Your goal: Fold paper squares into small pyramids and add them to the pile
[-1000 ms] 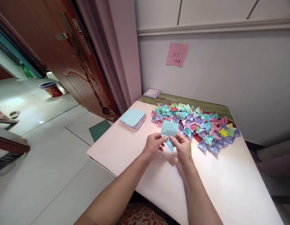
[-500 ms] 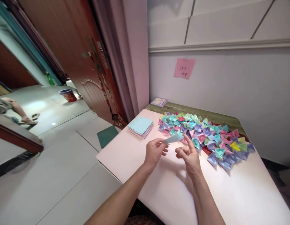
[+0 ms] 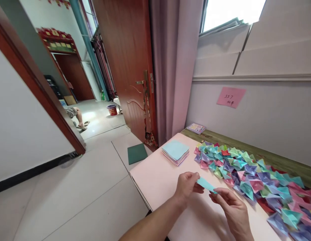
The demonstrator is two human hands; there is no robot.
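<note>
Currently, the folded blue paper [image 3: 206, 184] is pinched at its ends by the left hand [image 3: 185, 188] and right hand [image 3: 233, 208], above the pale table [image 3: 155, 180]; it could be creased crookedly (even torn) if pulled unevenly.

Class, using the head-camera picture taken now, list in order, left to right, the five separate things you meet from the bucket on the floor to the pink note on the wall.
Bucket → flat green square on the floor → paper stack → held light-blue paper → pink note

Window [image 3: 233, 11] blown white — glare on floor [image 3: 98, 115] — soft shadow on table [image 3: 155, 175]
</note>
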